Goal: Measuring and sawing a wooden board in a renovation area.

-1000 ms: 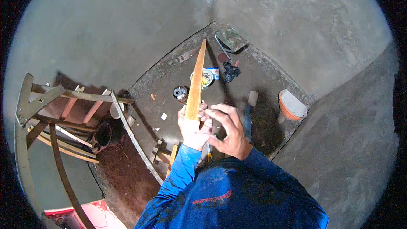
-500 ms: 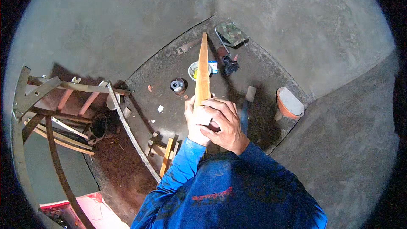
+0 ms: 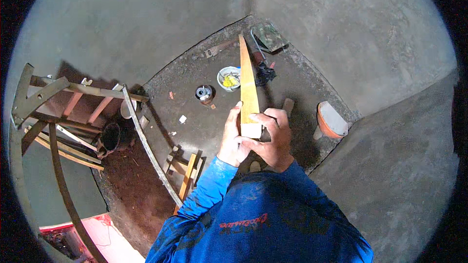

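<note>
A long, straight wooden plank [image 3: 248, 85] stretches away from me, its pale near end close to my body. On the left side of that end, my left hand [image 3: 231, 136] holds the plank with the thumb along its edge. My right hand [image 3: 274, 134] grips the opposite side, fingers curled around it and the thumb passing below the end. Just left of the plank, on the floor, stands a white bucket [image 3: 220, 82] with something yellow inside. A dark round pot [image 3: 204, 94] with a grey rim is farther left.
A wooden frame [image 3: 97, 90] stands at left, with a long pole [image 3: 151, 150] beside it. Wooden pieces [image 3: 186, 180] lie near my left forearm. Far off are a handsaw [image 3: 218, 48], a black plastic bag [image 3: 264, 74] and a folding chair [image 3: 269, 38]; an orange-and-white container [image 3: 331, 120] sits right.
The plank has shifted right and its near end now shows its pale face. My hands have moved apart from their overlapped grip to either side of it. The bucket is more exposed.
</note>
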Available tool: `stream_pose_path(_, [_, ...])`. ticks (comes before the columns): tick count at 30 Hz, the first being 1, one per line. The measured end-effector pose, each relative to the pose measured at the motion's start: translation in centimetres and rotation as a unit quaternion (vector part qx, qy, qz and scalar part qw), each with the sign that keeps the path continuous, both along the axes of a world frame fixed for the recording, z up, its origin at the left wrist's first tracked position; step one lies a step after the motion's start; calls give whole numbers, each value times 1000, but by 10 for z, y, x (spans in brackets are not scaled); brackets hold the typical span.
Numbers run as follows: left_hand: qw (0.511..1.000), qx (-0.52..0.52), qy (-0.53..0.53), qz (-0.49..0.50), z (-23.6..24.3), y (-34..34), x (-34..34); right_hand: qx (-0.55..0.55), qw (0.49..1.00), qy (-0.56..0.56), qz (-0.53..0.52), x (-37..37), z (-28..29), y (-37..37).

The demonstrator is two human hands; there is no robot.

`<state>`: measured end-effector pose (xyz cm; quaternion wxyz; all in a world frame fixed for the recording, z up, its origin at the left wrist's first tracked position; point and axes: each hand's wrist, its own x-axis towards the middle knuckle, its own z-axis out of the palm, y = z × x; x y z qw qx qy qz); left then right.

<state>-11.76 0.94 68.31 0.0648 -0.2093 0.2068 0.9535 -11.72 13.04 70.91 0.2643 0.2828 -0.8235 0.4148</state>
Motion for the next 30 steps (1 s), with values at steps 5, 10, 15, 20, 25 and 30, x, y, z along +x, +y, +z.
stream_pose_path(5, [989,-7,119,-93,-4,-21,2,-26,999,5,26,-1,-4,-1])
stream_pose_path(10, [996,-57,70,-14,0,-11,4,-36,999,-8,36,0,-5,-2])
stream_pose_path(15, [995,-85,48,-24,13,-15,5,-20,999,-22,32,-2,4,0])
stream_pose_path(20, [966,-240,46,-80,1,-27,14,84,974,-194,80,1,17,6])
stream_pose_path(25, [898,-416,98,-105,15,-24,13,-52,973,-213,70,7,-5,1])
stream_pose_path(30, [884,-436,154,-71,16,-21,12,-143,951,-268,63,3,-2,-2])
